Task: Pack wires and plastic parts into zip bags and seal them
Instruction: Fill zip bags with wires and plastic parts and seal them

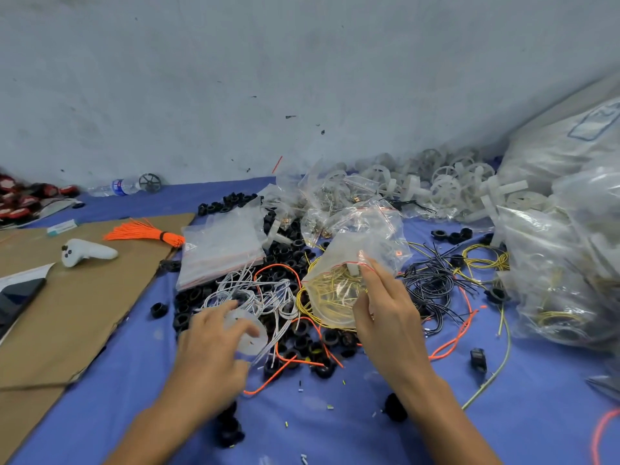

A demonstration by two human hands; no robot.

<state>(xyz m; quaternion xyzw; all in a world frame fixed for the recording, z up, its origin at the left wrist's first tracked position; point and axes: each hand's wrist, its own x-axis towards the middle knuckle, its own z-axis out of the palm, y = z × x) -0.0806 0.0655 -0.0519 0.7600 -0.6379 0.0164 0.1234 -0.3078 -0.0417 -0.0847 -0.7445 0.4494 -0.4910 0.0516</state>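
Observation:
My right hand point(385, 310) holds a clear zip bag point(335, 290) with a red seal line, its mouth open upward; yellow wire and a white plastic piece lie inside. My left hand point(211, 344) grips a translucent white plastic wheel point(250, 333) just left of the bag, over a tangle of white wires point(255, 293). Black plastic rings point(288, 253) and orange wires point(449, 344) lie scattered on the blue cloth point(335, 424) under both hands. A stack of empty zip bags point(221, 250) lies behind the left hand.
Black wires point(432, 283) and yellow wires point(483, 260) lie to the right. Big clear sacks point(570, 250) of packed parts fill the right side, white wheels point(446, 186) the back. Cardboard point(67, 313) on the left carries a white controller point(87, 251), an orange wire bundle point(144, 231) and a phone point(16, 300).

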